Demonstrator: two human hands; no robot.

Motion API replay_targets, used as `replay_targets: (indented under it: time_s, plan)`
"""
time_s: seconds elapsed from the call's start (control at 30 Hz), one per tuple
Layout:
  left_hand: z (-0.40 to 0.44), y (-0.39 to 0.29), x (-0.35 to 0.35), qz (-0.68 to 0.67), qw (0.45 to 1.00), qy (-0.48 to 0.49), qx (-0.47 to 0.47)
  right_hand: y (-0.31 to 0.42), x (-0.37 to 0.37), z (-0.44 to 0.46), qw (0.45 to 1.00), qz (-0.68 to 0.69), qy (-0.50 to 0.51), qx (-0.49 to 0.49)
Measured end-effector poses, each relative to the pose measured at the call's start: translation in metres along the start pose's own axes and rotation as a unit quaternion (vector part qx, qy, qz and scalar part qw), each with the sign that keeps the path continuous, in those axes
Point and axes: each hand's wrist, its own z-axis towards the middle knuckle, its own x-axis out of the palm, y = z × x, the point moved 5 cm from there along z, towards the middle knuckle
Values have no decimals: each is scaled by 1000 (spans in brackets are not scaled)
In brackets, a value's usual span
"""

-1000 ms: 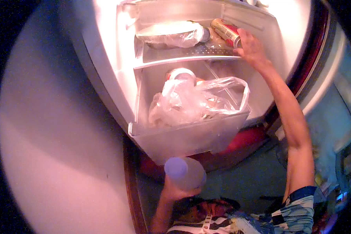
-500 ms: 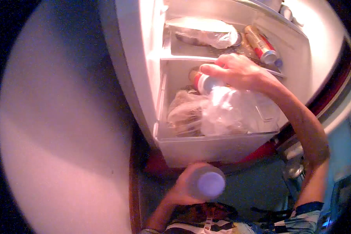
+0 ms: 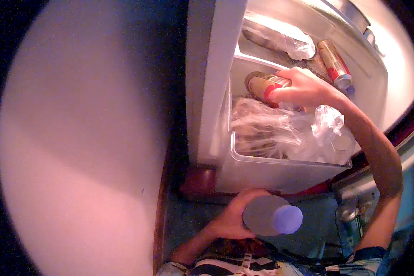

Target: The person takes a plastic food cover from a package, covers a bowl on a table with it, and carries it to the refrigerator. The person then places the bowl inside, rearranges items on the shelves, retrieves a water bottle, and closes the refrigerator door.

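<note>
My left hand (image 3: 234, 218) is wrapped around a greyish bottle (image 3: 262, 214) with a pale lilac cap, held in front of the drawer and tilted with its cap to the right. Inside the pulled-out refrigerator drawer (image 3: 280, 174), my right hand (image 3: 308, 89) grips a gold and red cylindrical can (image 3: 261, 87) lying on its side. The hand hides the can's right end. Below that can, a clear plastic bag (image 3: 262, 129) with brownish contents fills the left of the drawer. A knotted whitish plastic bag (image 3: 326, 122) lies right of it, under my forearm.
Behind the drawer, a plastic-wrapped item (image 3: 280, 39) lies on the refrigerator's floor. A second gold and red can (image 3: 334, 64) with a pale lid lies right of it. At the top right is the rim of a metal pot (image 3: 352, 11). A pale wall or door panel (image 3: 78, 161) fills the left.
The view has shifted, so the refrigerator sits further right. My right hand now covers the can's white-lidded end and grips its body. The bottle has tipped, showing more of its side.
</note>
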Motion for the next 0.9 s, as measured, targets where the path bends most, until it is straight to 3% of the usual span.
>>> replay_targets:
  time_s: [0.1,0.17,0.2,0.3,0.33,0.37,0.43,0.5,0.57,0.6,0.7,0.77,0.83,0.9]
  plan:
    - [4,-5,-2,39,999,3,22,-6,-4,-3,1000,7,-3,-8]
    - [3,-3,-1,50,999,-3,19,-8,-3,-6,991,81,-37,-104]
    - [3,-2,-1,48,999,-4,18,3,-5,-16,982,52,-69,-167]
    - [3,1,3,44,999,19,7,-3,0,-17,979,137,-40,-147]
    - [5,-3,2,59,998,15,19,-2,0,-17,986,56,-46,-153]
    - [6,-5,1,74,997,10,31,-5,0,-16,986,57,-49,-150]
    - [8,-4,0,87,996,23,29,4,-3,-20,963,-3,-90,-254]
    - [9,-2,1,96,994,39,26,3,0,-21,967,15,-68,-246]
    - [8,-2,1,101,993,28,45,12,-1,-29,924,-106,-156,-333]
    - [6,-1,2,99,993,37,43,14,1,-31,925,-55,-113,-358]
    - [1,5,4,107,993,38,26,15,14,-29,864,-137,-243,-419]
    - [1,20,1,-29,997,35,-65,8,11,-31,879,-126,-259,-381]
    - [4,10,-1,-14,999,28,-30,-3,9,-32,908,-151,-262,-290]
    - [6,19,0,0,1000,25,7,-12,7,-34,891,-244,-317,-215]
